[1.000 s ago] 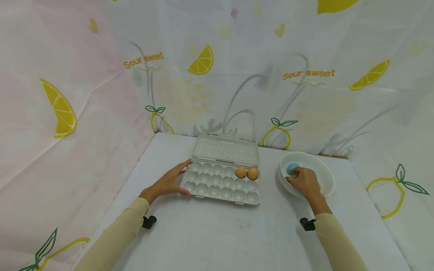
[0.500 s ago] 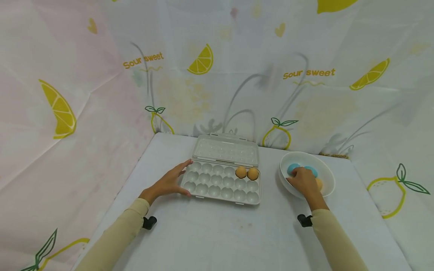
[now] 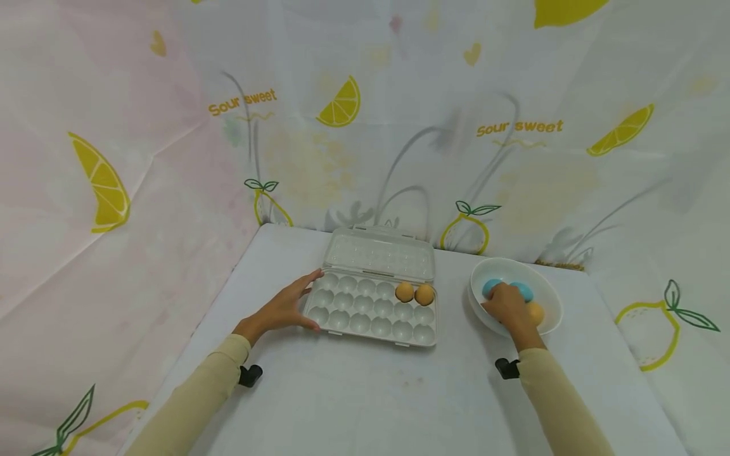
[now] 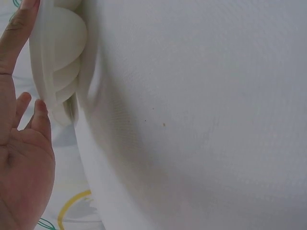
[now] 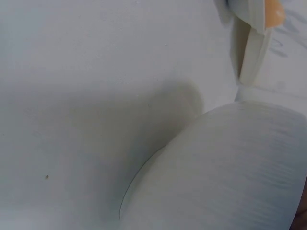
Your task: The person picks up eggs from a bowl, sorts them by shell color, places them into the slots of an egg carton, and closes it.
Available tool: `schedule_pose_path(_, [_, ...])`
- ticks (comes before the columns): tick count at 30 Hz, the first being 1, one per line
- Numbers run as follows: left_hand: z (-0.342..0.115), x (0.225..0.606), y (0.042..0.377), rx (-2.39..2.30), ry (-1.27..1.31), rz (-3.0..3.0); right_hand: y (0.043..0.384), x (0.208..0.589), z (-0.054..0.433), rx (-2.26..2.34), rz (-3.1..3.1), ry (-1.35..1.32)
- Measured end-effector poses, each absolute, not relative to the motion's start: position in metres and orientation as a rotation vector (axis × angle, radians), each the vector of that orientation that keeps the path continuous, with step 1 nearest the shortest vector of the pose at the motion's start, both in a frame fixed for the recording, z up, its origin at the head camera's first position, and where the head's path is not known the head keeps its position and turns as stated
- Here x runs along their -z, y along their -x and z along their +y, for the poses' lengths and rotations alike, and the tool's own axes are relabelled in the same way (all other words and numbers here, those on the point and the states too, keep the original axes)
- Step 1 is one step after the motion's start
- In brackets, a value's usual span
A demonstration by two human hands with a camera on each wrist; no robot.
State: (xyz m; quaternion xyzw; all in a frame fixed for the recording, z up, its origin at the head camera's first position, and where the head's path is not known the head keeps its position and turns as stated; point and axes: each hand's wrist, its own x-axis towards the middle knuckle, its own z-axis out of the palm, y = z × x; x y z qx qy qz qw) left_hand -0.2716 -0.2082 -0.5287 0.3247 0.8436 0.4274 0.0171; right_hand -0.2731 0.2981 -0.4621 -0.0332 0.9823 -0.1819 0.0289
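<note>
A white egg tray [image 3: 362, 305] lies with its clear lid [image 3: 379, 250] folded back. Two orange-brown eggs [image 3: 404, 292] sit at the right end of its back row. My left hand [image 3: 283, 306] spans the tray's left end, thumb at the front corner and fingers at the back; the left wrist view shows them along the rim [image 4: 45, 62]. To the right stands a white bowl [image 3: 550, 297] holding blue eggs [image 3: 522, 291] and an orange egg [image 3: 535, 313]. My right hand [image 3: 509, 305] reaches down into it, fingertips hidden; I cannot tell whether they grip an egg.
White cloth covers the table [image 3: 365, 399]. Behind it hangs a backdrop [image 3: 399, 158] printed with lemons, close to the lid and the bowl. In the right wrist view the bowl's outer wall [image 5: 225, 167] fills the lower right.
My right hand has shifted slightly left and deeper into the bowl, exposing more of the blue eggs and the orange one. The left hand and tray stay in place.
</note>
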Motion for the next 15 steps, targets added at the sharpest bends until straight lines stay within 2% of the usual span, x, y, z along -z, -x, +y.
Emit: schedule_pose_path(15, [-0.2085,0.5258,0.2699,-1.321,-1.006,2.629,0.2723,0.4561,0.2929,0.717,3.179,0.160])
